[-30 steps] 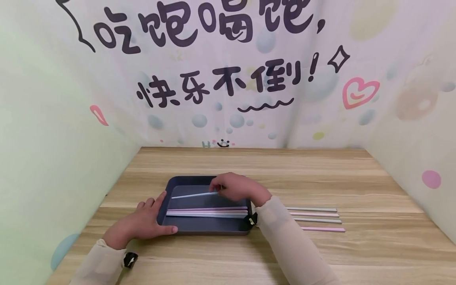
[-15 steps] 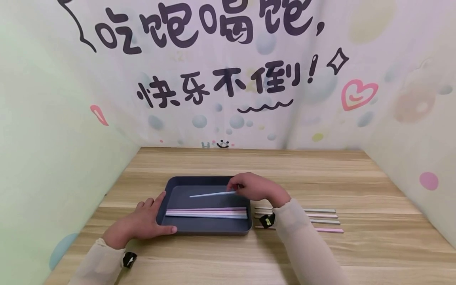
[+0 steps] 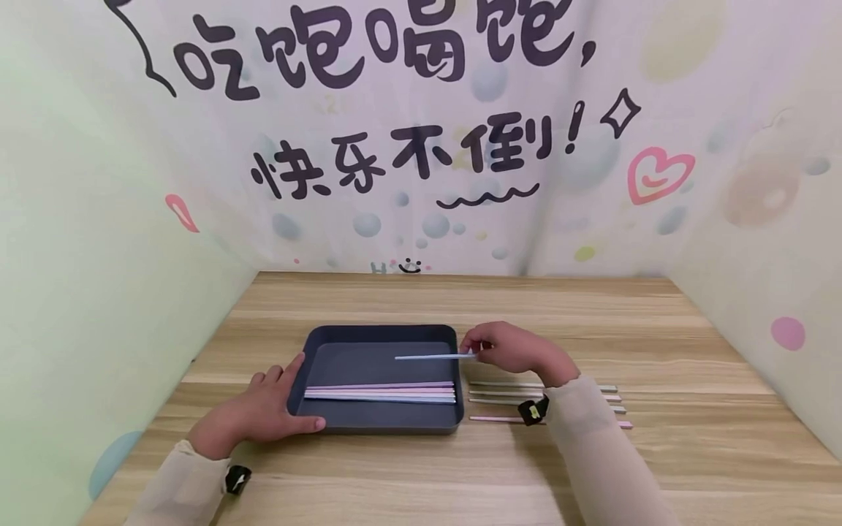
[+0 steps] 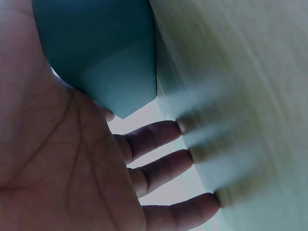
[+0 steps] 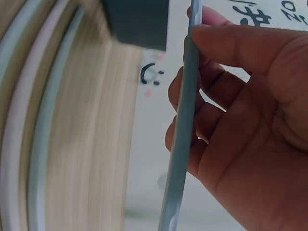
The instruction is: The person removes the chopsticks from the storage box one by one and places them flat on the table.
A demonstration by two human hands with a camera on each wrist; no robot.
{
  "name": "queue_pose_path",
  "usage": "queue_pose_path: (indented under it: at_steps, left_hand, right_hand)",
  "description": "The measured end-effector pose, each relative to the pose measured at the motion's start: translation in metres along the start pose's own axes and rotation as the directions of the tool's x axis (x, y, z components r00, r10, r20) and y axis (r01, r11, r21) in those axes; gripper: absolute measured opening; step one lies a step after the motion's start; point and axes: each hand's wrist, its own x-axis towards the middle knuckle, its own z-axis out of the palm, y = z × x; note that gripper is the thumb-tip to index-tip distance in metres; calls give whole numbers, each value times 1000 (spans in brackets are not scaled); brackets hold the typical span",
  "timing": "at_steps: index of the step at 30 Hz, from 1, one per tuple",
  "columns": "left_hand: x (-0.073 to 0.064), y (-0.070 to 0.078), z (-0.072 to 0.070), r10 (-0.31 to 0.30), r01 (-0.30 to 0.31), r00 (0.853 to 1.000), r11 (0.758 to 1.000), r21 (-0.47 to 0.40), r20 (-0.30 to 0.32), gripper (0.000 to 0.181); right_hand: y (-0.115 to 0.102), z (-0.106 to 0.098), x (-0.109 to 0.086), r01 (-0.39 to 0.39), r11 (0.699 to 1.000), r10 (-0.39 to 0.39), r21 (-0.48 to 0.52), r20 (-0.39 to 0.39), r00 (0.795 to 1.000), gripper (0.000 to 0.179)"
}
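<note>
Light-blue stick (image 3: pixel 430 357) grasped by right hand (image 3: pixel 520 351), fingers curled, thumb pressing it. Stick is up at tray's right rim, part over the dark tray (image 3: pixel 388 418), part past it; long axis left-right, near level, about parallel to tray's long side, visible end pointing left. Right wrist view: it runs lengthwise past the fingers. Left hand (image 3: pixel 259 409) released, fingers extended at tray's left side, thumb on near edge. Bundled sticks (image 3: pixel 380 392) inside tray, also left-right. Loose sticks (image 3: pixel 500 419) on desk (image 3: pixel 395 482), right of tray, same direction.
</note>
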Motion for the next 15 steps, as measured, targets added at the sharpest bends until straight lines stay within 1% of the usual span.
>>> queue_pose_path:
  at_steps: [4, 8, 11, 15]
  left_hand:
    - [0, 0, -1, -4, 4, 1000, 1000, 4, 0, 123]
    - [1, 0, -1, -5, 5, 1000, 1000, 5, 2, 123]
    - [1, -1, -1, -1, 1, 1000, 1000, 6, 0, 124]
    - [1, -1, 0, -2, 2, 1000, 1000, 5, 3, 124]
  right_hand:
    - [10, -3, -10, -22, 1000, 22, 8, -5, 1000, 26]
    - [17, -8, -22, -76, 997, 76, 18, -11, 997, 26]
    - [24, -13, -33, -116, 993, 117, 23, -13, 993, 26]
    - [34, -19, -50, -150, 988, 151, 27, -25, 988, 25]
